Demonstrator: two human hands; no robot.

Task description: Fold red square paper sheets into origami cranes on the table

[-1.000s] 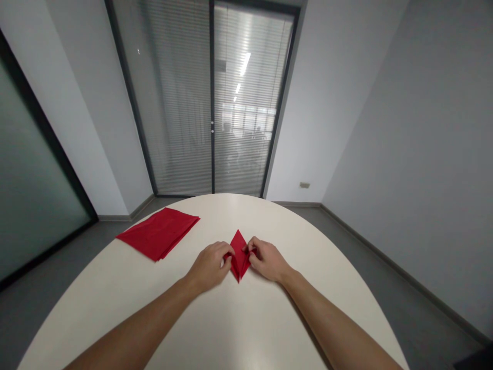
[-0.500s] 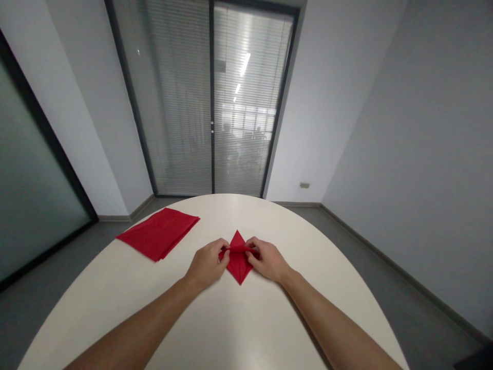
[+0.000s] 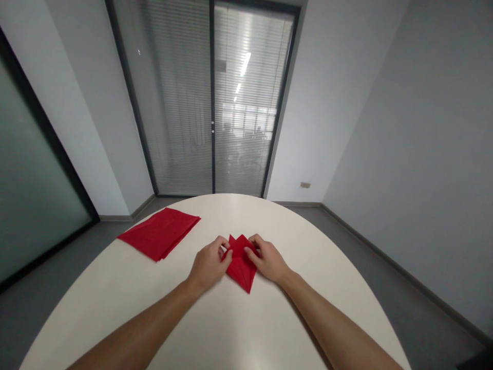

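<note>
Between my hands is a folded red sheet (image 3: 241, 270), paper or thin cloth, creased into a pointed shape with its tip toward me. My left hand (image 3: 211, 262) pinches its left side between thumb and fingers. On the opposite side, my right hand (image 3: 267, 258) grips the edge, its thumb lying on the near face. Two peaks of the folded sheet stick up at the far side. Parts of both side edges are hidden behind my fingers.
A stack of flat red sheets (image 3: 159, 234) lies at the far left of the round white table (image 3: 200, 329). Beyond the table stand a glass door with blinds (image 3: 242, 128) and grey walls (image 3: 404, 128).
The folded sheet has turned and opened out: its near tip has shifted toward me and right, and the horizontal band across its middle has spread. Both hands stay nearly in place.
</note>
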